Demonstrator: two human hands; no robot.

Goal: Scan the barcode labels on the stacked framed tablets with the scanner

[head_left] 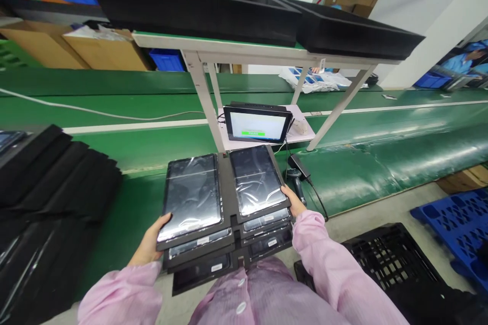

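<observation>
A stack of black foam trays [227, 194] is in front of my body, each visible layer holding flat, dark glass screens side by side. On top lie a left screen [192, 195] and a right screen [257, 180], both glossy under clear film. My left hand [148, 241] grips the stack's left edge, thumb on top. At the right edge my right hand [294, 202] grips it the same way, thumb near the right screen's corner. The fingers beneath are hidden. Lower layers stick out towards me, showing screen edges with small white labels [216, 267].
A lit monitor [258, 124] stands behind the stack on a small shelf under a white-framed rack [251, 53]. Large black trays [190, 7] lie on that rack. A barcode scanner [296, 183] and cables are right. More foam trays [57, 177] stand left; a black crate [392, 259] and blue pallet [457, 223] are right.
</observation>
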